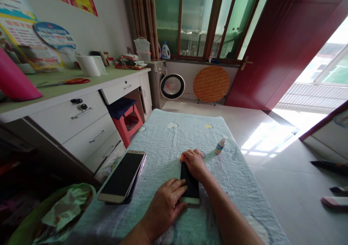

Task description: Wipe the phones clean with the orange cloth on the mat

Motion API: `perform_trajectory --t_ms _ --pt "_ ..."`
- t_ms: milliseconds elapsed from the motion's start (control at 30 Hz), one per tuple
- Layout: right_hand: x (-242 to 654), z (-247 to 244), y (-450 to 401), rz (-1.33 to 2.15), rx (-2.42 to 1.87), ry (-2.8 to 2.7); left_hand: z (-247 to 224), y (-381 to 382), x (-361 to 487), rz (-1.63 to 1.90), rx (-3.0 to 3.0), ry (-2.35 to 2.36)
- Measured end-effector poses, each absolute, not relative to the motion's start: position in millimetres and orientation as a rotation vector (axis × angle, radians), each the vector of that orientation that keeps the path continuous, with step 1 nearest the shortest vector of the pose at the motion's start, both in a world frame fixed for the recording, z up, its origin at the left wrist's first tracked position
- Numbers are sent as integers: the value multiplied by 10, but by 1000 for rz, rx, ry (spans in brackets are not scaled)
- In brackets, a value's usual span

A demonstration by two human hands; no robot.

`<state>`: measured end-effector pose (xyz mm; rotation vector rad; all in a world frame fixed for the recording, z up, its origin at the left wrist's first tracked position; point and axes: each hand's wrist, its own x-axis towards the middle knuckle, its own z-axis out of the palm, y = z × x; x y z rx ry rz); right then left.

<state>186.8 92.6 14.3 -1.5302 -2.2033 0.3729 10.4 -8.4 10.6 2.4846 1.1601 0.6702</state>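
A smartphone (pixel 190 187) with a dark screen and a pale lower edge lies flat on the cloth-covered table. My left hand (pixel 168 199) holds it by its left side, with fingertips on the screen and the thumb near the bottom corner. At the phone's far end, my right hand (pixel 194 161) is closed over an orange cloth (pixel 183 157) and presses it on the screen; most of the cloth is hidden under the fingers. Beyond that hand stands a small spray bottle (pixel 220 145) with a white top. Left of my hands lies a stack of phones (pixel 123 178), the top one gold-framed.
A pale blue quilted cover (pixel 185 129) spreads over the table. On the left are a drawer desk (pixel 81 118), a red stool (pixel 127 125) and a bin (pixel 89 192) with crumpled paper. Farther back stand an open washing machine (pixel 157 73) and a round wooden tabletop (pixel 211 83).
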Motion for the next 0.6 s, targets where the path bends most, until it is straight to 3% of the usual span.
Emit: perform_trajectory --t_ms 600 --pt "2364 233 801 307 -1793 -1998 104 -96 114 688 2535 1174"
